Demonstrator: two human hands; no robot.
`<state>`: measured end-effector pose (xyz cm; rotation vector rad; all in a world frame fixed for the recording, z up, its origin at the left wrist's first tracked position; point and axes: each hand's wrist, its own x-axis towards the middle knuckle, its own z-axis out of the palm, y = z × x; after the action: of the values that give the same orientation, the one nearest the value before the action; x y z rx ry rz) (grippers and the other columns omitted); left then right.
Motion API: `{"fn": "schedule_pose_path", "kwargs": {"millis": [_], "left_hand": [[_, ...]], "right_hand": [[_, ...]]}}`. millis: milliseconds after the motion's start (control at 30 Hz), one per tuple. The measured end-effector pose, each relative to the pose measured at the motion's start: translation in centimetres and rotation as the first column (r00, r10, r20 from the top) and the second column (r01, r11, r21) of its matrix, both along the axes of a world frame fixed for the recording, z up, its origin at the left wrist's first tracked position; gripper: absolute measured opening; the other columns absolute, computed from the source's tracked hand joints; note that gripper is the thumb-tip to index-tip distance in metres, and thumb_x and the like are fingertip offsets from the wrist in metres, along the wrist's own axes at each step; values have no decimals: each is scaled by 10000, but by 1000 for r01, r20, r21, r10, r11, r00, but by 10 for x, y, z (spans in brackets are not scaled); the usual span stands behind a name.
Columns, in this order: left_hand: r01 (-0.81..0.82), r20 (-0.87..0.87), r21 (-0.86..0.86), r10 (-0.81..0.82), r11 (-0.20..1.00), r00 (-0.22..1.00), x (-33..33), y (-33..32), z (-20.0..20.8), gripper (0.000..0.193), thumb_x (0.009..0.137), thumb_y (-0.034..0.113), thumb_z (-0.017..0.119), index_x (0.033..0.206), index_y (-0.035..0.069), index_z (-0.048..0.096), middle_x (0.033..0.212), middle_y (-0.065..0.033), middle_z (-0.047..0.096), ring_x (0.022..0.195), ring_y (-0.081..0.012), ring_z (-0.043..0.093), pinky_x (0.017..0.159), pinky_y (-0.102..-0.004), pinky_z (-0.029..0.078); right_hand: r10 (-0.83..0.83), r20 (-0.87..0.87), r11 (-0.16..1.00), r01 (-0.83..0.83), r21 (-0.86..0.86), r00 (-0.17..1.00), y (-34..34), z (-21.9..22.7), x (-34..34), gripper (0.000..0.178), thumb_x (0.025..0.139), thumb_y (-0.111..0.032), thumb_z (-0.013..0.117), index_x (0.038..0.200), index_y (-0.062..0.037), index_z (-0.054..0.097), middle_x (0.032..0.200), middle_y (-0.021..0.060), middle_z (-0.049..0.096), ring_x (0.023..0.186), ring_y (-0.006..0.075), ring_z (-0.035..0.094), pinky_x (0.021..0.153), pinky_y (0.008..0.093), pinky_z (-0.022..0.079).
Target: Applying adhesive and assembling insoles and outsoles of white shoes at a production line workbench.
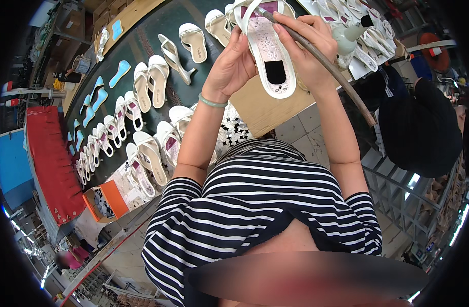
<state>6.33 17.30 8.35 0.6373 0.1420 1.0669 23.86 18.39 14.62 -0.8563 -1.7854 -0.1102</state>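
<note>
A white strappy sandal (264, 45) is raised in front of me, its pale printed insole facing up and a black patch on its heel end. My left hand (229, 70) is closed around the sandal's left edge. In my right hand (312, 51) is a long brown wooden stick (341, 81); its far tip lies by the purple lining under the straps, and its other end slants down past my right forearm. What the stick's tip touches is hard to tell. The right fingers also lie beside the sandal's right edge.
Rows of white sandals (156, 82) line the dark green conveyor belt (142, 46) on the left, with blue sole-shaped pieces (120, 73) farther back. Brown cardboard (267, 105) lies below my hands. A pale green bottle (346, 38) and more sandals stand right. An orange box (114, 198) sits lower left.
</note>
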Motion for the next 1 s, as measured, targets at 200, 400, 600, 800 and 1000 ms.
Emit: {"fn": "schedule_pose_path", "kwargs": {"millis": [200, 400, 600, 800, 1000], "left_hand": [[0, -8, 5, 0, 1000, 1000, 2, 1, 2, 513, 1002, 302, 456, 1443, 207, 212, 1404, -23, 415, 1245, -199, 496, 935, -426, 520], [-15, 4, -5, 15, 1000, 1000, 6, 1, 5, 512, 1003, 291, 451, 1444, 198, 209, 1408, -49, 412, 1262, -222, 482, 957, -435, 506], [-23, 8, -32, 23, 999, 1000, 9, 1, 5, 499, 1007, 282, 439, 1441, 192, 209, 1425, -66, 394, 1282, -239, 464, 977, -450, 492], [-19, -2, 0, 19, 1000, 1000, 9, 1, 5, 494, 1017, 273, 408, 1451, 194, 185, 1446, -69, 372, 1303, -253, 443, 993, -466, 475], [-52, -41, 27, 54, 998, 998, 10, 0, 8, 516, 1012, 276, 429, 1454, 201, 173, 1441, -61, 377, 1303, -246, 442, 985, -465, 478]], "right_hand": [[-4, 23, 1000, 4, 6, 1000, 1, 1, 1, 212, 731, -168, 764, 940, -143, 742, 678, -48, 670, 670, 128, 556, 645, 293, 334], [-63, 68, 998, 62, 16, 996, 2, -1, 4, 180, 736, -182, 754, 912, -147, 739, 666, -47, 664, 649, 129, 533, 635, 299, 317], [-151, 85, 988, 150, 22, 985, 0, -1, 8, 182, 740, -142, 764, 921, -127, 747, 695, -37, 665, 656, 130, 542, 664, 282, 369], [-184, 77, 982, 180, 63, 980, 4, -4, 11, 176, 735, -126, 759, 910, -119, 740, 719, -34, 681, 668, 127, 557, 661, 287, 365], [-231, 100, 970, 221, 95, 968, 1, -2, 9, 169, 727, -120, 760, 895, -119, 737, 702, -41, 673, 660, 124, 556, 650, 288, 358]]}}
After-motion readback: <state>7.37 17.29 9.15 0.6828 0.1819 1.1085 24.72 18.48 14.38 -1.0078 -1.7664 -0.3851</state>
